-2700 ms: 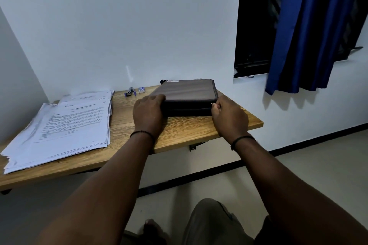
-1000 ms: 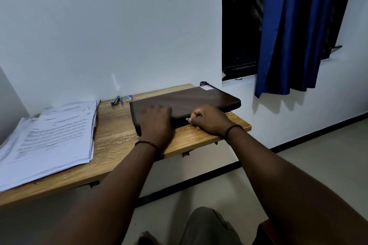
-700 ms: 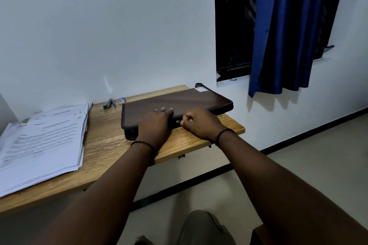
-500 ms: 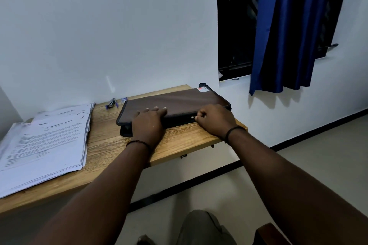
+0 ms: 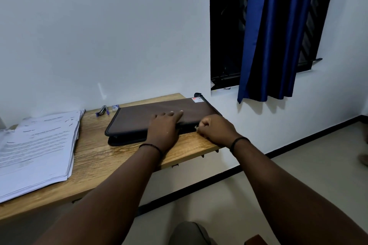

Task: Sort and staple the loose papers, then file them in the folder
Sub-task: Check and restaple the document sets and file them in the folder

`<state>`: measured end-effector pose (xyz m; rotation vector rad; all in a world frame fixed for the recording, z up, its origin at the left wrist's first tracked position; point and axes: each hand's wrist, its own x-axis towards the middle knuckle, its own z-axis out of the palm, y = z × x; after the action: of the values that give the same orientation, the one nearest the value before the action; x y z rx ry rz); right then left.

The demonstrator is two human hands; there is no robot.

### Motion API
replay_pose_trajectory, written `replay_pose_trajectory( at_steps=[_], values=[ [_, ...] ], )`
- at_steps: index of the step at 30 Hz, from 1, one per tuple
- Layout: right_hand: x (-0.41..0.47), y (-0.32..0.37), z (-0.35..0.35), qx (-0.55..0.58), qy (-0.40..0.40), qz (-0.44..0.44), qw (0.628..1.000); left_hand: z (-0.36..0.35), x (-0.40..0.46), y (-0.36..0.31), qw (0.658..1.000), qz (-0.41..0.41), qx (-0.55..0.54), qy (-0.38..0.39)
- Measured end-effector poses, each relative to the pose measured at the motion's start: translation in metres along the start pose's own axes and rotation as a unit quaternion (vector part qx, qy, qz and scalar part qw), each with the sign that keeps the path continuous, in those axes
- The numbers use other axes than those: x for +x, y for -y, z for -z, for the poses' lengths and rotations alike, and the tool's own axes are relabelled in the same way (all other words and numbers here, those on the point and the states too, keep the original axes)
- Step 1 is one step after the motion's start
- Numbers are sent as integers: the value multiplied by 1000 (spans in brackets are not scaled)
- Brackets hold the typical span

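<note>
Left wrist: my left hand has a thin dark beaded band behind it.
Right wrist: my right hand has a plain black band.
Forearms: bare, no sleeves.
Legs: grey-olive trousers.

Wooden shelf (wall-mounted): papers left, stapler at back, folder right.

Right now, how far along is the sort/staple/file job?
Early. Done: nothing visible; the paper stack lies loose at the table's left end, and the stapler sits untouched by the wall. In hand: opening the folder. The left hand presses flat on its cover, the right hand pinches the zipper pull at the near edge. Left: finish unzipping, sort, staple, file.
</note>
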<state>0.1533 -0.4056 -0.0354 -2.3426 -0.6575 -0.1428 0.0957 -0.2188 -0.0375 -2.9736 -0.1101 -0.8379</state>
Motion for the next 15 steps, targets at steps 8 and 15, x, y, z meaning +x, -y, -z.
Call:
replay_pose_trajectory(
  at_steps=[8, 15],
  values=[
    [-5, -3, -1, -15, -73, 13, 997, -6, 9, -2, 999, -32, 11, -9],
    [-3, -23, 8, 36, -107, 3, 994, 4, -4, 51, 999, -33, -15, -39]
  ],
)
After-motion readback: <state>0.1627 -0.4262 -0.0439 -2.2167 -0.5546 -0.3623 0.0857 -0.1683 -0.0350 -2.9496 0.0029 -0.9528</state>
